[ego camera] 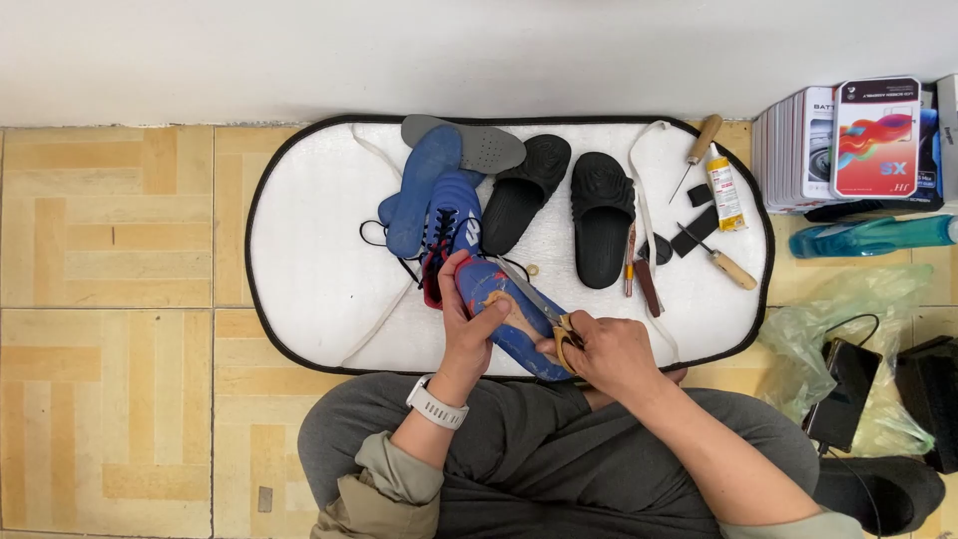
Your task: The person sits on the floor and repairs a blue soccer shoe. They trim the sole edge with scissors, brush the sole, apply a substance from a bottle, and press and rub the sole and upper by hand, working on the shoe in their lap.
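I have my left hand (467,317) wrapped round the blue shoe (504,314), thumb and fingers clamping its sole side up over my lap at the near edge of the white mat (309,250). My right hand (604,351) is closed through the handles of the scissors (539,304). From that grip the blades run up and to the left, along the shoe's long axis and lying against its sole, toward my left thumb. Whether the blades are parted I cannot tell. Beyond the grip lie two black slippers (569,205), a blue insole (424,185) and a glue tube (725,188)
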